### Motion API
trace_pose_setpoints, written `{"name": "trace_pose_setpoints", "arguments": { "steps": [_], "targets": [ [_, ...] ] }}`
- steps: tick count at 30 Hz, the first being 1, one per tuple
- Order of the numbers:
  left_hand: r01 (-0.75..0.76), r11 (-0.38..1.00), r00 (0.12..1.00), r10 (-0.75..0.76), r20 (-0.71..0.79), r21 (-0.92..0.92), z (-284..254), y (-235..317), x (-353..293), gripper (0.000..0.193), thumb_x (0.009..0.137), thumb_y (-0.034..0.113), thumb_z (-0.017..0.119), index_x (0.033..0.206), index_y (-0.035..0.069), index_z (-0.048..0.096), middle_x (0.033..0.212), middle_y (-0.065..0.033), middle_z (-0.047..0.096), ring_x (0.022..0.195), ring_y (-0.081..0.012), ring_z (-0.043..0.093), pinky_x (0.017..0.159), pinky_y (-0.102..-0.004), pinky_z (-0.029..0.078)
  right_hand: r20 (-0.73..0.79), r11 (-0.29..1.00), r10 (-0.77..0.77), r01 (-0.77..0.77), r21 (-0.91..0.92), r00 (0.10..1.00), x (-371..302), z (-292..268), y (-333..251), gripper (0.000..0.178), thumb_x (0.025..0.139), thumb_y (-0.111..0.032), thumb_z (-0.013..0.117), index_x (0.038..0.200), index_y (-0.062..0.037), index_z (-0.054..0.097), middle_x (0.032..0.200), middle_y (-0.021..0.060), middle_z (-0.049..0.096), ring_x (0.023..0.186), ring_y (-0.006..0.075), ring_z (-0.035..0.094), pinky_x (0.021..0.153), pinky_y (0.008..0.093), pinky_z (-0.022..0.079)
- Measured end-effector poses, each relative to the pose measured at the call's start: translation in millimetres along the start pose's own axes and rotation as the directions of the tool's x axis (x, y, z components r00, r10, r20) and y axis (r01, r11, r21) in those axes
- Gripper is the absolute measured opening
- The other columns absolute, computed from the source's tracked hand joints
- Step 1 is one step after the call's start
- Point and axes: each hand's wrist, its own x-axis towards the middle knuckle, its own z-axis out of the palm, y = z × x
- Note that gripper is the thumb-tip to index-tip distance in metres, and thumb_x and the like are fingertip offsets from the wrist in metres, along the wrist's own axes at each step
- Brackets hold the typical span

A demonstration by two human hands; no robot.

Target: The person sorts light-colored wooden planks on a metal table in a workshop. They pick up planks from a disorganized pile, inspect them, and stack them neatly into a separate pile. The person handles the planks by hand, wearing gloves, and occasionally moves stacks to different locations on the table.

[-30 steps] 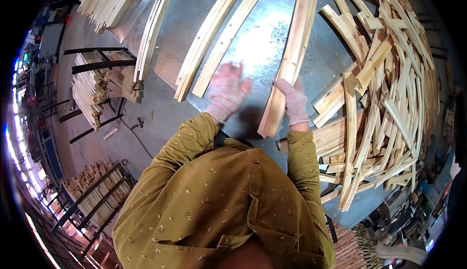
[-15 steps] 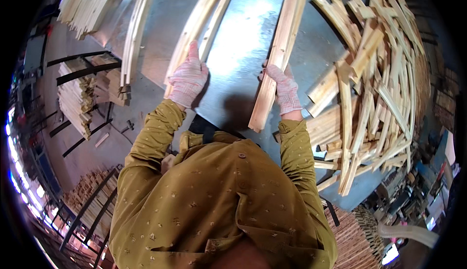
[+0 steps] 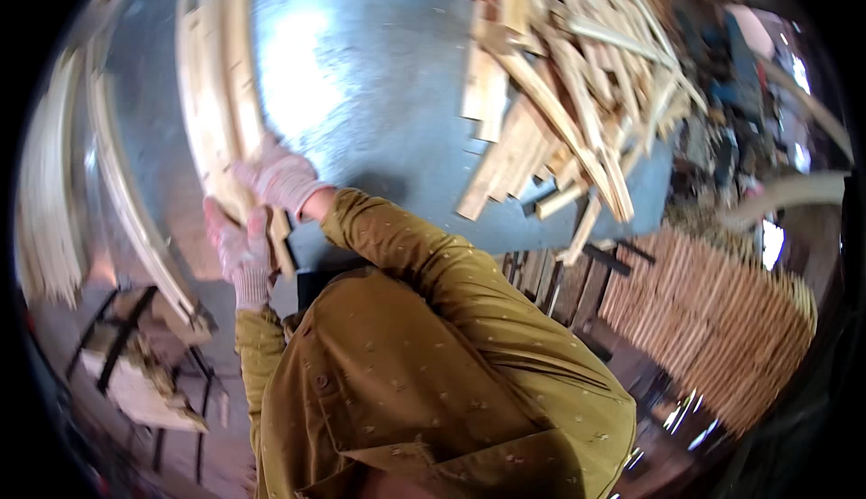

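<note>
Several pale wooden strips [image 3: 209,93] lie side by side, lengthwise away from me, on the metal table [image 3: 361,75]. At their near end, my left hand [image 3: 242,251] in a pinkish-white knit glove is closed round them, thumb and fingers on either side. My right hand [image 3: 281,179], gloved alike and a little blurred, reaches across to the left and grips the strips along their right edge. The two hands almost meet. The undersides of the strips and some fingertips are hidden.
A jumbled heap of wooden strips [image 3: 577,75] covers the table's far right. Further left lie a long strip bundle [image 3: 126,174] and a strip stack [image 3: 50,183]. A black rack [image 3: 117,337] holds wood at lower left; a large wood stack [image 3: 713,318] stands at right.
My right hand has moved left with its strips, which now lie against the left ones. My left hand has slid to their near end. My view has turned toward the right.
</note>
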Motion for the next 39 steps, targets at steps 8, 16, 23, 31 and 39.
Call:
{"name": "trace_pose_setpoints", "arguments": {
  "steps": [8,16,23,31,39],
  "targets": [
    [-0.088,0.787,0.988,-0.008,0.152,0.611,4,10,-17,0.111,0.088,0.073,0.056,0.162,0.004,0.010,0.162,-0.0307,0.020,0.152,-0.0438,0.018,0.122,-0.0497,0.023,0.197,0.855,-0.456,0.488,-0.174,0.868,-56,-87,130,0.051,0.102,-0.045,0.048,0.144,-0.0166,0.055,0.144,0.0206,0.056,0.127,0.0349,0.058,0.113,0.0474,0.042],
    [-0.449,0.870,0.893,0.441,0.084,0.205,62,95,-29,0.106,0.090,0.073,0.054,0.158,-0.002,0.021,0.160,-0.0278,0.031,0.147,-0.0428,0.032,0.121,-0.0480,0.031,-0.649,0.597,-0.269,-0.406,-0.692,0.711,-126,-336,287,0.049,0.091,-0.029,0.062,0.133,-0.0043,0.056,0.115,0.0146,0.066,0.102,0.0287,0.065,0.086,0.0457,0.053],
    [-0.224,0.873,0.655,0.464,0.596,-0.433,226,176,-100,0.041,0.096,0.036,0.067,0.123,0.004,0.064,0.105,-0.0086,0.068,0.098,-0.0226,0.063,0.092,-0.0369,0.052,-0.314,0.502,-0.859,0.784,-0.364,0.405,-146,-279,192,0.040,0.095,-0.026,0.065,0.130,-0.0057,0.064,0.100,0.0101,0.070,0.094,0.0254,0.068,0.088,0.0347,0.058],
    [0.237,0.575,0.919,0.128,0.372,-0.783,187,256,5,0.042,0.101,0.035,0.061,0.126,0.001,0.057,0.097,-0.0142,0.067,0.088,-0.0261,0.067,0.084,-0.0389,0.056,-0.730,0.793,-0.098,-0.391,-0.468,0.676,-169,-420,351,0.100,0.077,-0.047,0.077,0.154,-0.0013,0.032,0.131,0.0294,0.058,0.124,0.0447,0.056,0.103,0.0495,0.046],
    [0.500,0.336,0.866,-0.208,0.454,-0.798,139,185,50,0.037,0.090,0.012,0.073,0.124,0.007,0.061,0.104,-0.0141,0.070,0.090,-0.0297,0.071,0.080,-0.0413,0.061,-0.517,0.565,-0.140,-0.361,-0.742,0.845,-279,-428,312,0.075,0.080,-0.010,0.066,0.151,-0.0141,0.041,0.119,0.0216,0.060,0.104,0.0384,0.065,0.086,0.0458,0.056]
  ]
}}
